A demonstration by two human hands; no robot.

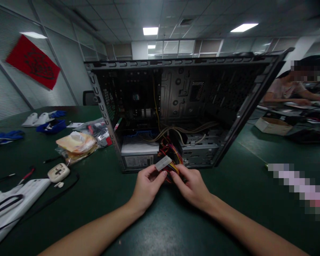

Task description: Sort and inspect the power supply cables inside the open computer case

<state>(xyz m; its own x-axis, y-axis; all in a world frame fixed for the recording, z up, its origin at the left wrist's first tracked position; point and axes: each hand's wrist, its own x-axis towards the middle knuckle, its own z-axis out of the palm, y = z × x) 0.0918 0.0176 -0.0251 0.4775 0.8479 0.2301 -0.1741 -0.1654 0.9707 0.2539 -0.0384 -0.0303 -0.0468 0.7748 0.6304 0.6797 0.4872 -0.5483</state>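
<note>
An open computer case (200, 158) stands on the green table, its inside facing me. In front of its lower edge, my left hand (146, 183) pinches a pale, wide power connector (163, 163) between thumb and fingers. My right hand (192, 183) closes on the bundle of yellow, red and black cables (174, 167) just behind that connector. The cables run back into the case beside the power supply (138, 161), at the lower left. A dark cooling fan (136, 96) and thin loose wires (186, 129) show inside. The fingertips partly hide the lower cables.
To the left lie a plastic-bagged item (77, 144), a blue tray (51, 125), gloves (6, 137), a power socket (58, 172) with a cord, and a white keyboard (21, 206). On the right are an open box (273, 125) and a seated person (288, 87).
</note>
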